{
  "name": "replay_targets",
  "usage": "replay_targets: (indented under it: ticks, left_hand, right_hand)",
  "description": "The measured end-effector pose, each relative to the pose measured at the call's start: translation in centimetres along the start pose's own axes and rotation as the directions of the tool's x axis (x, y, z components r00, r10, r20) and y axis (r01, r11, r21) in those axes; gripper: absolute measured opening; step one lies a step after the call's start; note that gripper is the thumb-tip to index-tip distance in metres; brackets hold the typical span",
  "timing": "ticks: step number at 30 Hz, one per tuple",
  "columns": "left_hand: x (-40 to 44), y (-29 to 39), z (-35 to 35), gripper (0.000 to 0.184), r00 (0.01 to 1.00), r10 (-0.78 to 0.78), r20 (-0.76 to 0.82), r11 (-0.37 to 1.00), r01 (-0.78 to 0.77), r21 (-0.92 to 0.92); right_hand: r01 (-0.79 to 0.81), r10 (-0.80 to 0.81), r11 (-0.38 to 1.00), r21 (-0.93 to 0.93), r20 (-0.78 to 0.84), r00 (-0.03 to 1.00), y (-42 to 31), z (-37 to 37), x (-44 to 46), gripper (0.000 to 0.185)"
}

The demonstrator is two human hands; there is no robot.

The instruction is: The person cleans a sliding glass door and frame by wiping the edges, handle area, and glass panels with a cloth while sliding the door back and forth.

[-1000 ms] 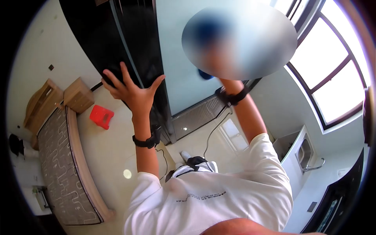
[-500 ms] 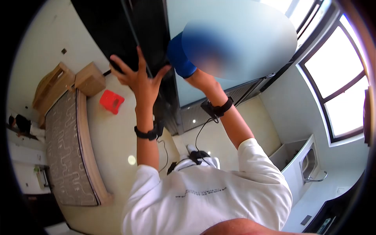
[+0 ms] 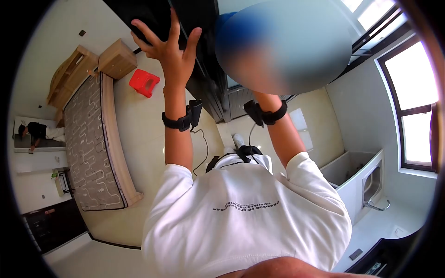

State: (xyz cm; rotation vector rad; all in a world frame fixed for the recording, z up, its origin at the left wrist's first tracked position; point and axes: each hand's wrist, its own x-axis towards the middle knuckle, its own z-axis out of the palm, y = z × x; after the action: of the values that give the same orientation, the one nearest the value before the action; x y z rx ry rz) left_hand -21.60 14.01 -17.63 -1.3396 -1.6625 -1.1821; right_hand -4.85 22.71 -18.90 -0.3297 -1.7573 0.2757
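Note:
Fingers spread, my left hand [image 3: 174, 53] is raised against the dark, glossy panel [image 3: 208, 69], holding nothing; whether it touches the panel is unclear. My right hand [image 3: 259, 69] reaches up at the pale glass surface [image 3: 234, 5], largely hidden by an oval blur. At its far end is a blue cloth [image 3: 224, 21], which moves along with the hand; its fingers cannot be made out. Black straps with small devices and cables circle both wrists.
A red stool [image 3: 144, 82] stands near a wooden cabinet [image 3: 117, 59] and a bed [image 3: 85, 143] at left. Beyond the bed, another person [image 3: 37, 132] leans over a surface. A sink [image 3: 371, 184] and window [image 3: 412, 111] are at right. Cables hang near my feet.
The view has shifted, and the room now sits higher and further right. My right hand and the blue cloth have moved up in view. My left hand stays spread near the dark panel.

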Motion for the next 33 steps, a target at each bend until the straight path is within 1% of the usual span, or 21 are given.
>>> replay_targets:
  ticks: [2,3,5,8,9,11,12,14,15,17,18,20,21,22,23,25,27,29,30,32,33]
  left_hand:
    - [0.2,0.4,-0.2,0.068,1.000,-0.010,-0.001,0.999,0.010,-0.034]
    - [0.2,0.5,-0.2,0.066,1.000,-0.020,-0.006,0.998,0.020,-0.059]
    - [0.2,0.4,0.1,0.066,1.000,-0.026,-0.007,0.997,0.025,-0.078]
    - [0.1,0.3,0.2,0.066,0.999,-0.027,-0.021,0.996,0.025,-0.084]
    - [0.1,0.2,0.3,0.066,1.000,-0.015,-0.024,0.997,0.013,-0.077]
    - [0.1,0.0,0.5,0.066,0.999,-0.005,-0.035,0.997,0.002,-0.077]
    - [0.0,0.1,0.4,0.066,0.999,0.002,-0.040,0.997,-0.005,-0.074]
    - [-0.3,0.6,-0.1,0.069,0.999,-0.035,-0.005,0.997,0.035,-0.063]
    - [-0.1,0.7,-0.1,0.071,0.998,-0.060,0.014,0.996,0.060,-0.058]
    - [-0.2,0.6,-0.1,0.071,0.999,-0.037,0.016,0.999,0.038,-0.025]
    - [-0.3,0.5,-0.1,0.070,1.000,-0.021,0.022,1.000,0.021,-0.002]
    - [-0.3,0.4,-0.1,0.069,1.000,-0.005,0.020,1.000,0.005,-0.003]
    - [-0.3,0.3,0.0,0.069,1.000,0.009,0.010,1.000,-0.009,-0.005]
    - [-0.2,0.3,0.2,0.069,1.000,0.011,0.011,1.000,-0.011,-0.010]
    - [-0.1,0.2,0.5,0.068,1.000,0.009,-0.027,0.999,-0.010,-0.043]
    - [-0.3,0.0,0.8,0.066,0.998,0.014,-0.063,0.996,-0.020,-0.086]
    - [-0.4,-0.4,0.8,0.067,0.997,0.021,-0.069,0.998,-0.025,-0.060]
    - [-0.3,-0.5,0.6,0.066,0.998,0.024,-0.058,0.998,-0.027,-0.055]
    - [-0.4,-0.5,0.6,0.066,0.999,0.013,-0.045,0.999,-0.015,-0.034]
    - [-0.3,0.1,0.7,0.062,0.999,0.000,-0.039,0.999,-0.002,-0.045]
    - [-0.4,0.4,0.9,0.059,0.995,-0.004,-0.104,0.994,-0.007,-0.110]
  right_hand:
    - [-0.050,0.056,0.996,-0.068,0.083,0.995,1.1,0.0,-1.4,0.037]
    - [-0.053,0.059,0.996,-0.074,0.083,0.995,1.4,0.1,-2.4,0.037]
    - [-0.140,0.155,0.984,-0.108,0.139,0.978,1.3,-0.1,-4.4,0.037]
    - [-0.176,0.189,0.981,-0.084,0.193,0.963,1.2,-0.3,-5.3,0.040]
    - [-0.173,0.186,0.982,-0.083,0.193,0.963,1.5,-0.2,-4.9,0.040]
    - [-0.043,0.042,0.999,0.008,0.066,0.997,1.0,-0.3,-1.9,0.041]
    - [0.033,-0.031,0.999,-0.030,0.045,0.999,0.6,-0.3,-0.4,0.038]
    - [-0.093,0.094,0.995,-0.030,0.031,0.995,-0.9,-0.2,1.4,0.033]
    - [-0.093,0.094,0.995,-0.021,0.028,0.995,-0.8,0.0,1.4,0.033]
    - [-0.004,0.004,0.999,-0.047,0.003,1.000,0.1,0.2,1.2,0.027]
    - [-0.002,0.002,0.999,-0.044,-0.001,1.000,0.3,0.2,0.5,0.027]
    - [-0.058,0.078,0.983,-0.173,0.111,0.991,0.5,-0.2,-2.0,0.028]
    - [-0.060,0.080,0.982,-0.178,0.108,0.991,0.8,-0.1,-3.3,0.028]
    - [-0.084,0.103,0.986,-0.145,0.130,0.986,0.7,-0.1,-4.1,0.029]
    - [-0.108,0.124,0.988,-0.112,0.153,0.980,0.8,-0.2,-4.6,0.030]
    - [-0.112,0.123,0.990,-0.083,0.144,0.982,0.8,-0.6,-3.6,0.030]
    - [-0.113,0.119,0.992,-0.060,0.114,0.986,-0.1,-0.8,-0.7,0.030]
    - [-0.023,0.022,0.999,0.028,0.017,1.000,-1.3,-0.8,1.7,0.027]
    - [-0.027,0.027,1.000,0.015,0.012,1.000,-1.3,-0.7,2.1,0.027]
    - [-0.119,0.118,0.989,0.087,0.017,0.993,-1.5,-0.3,2.3,0.025]
    - [-0.089,0.091,0.993,0.077,-0.014,0.996,-0.9,0.3,1.5,0.026]
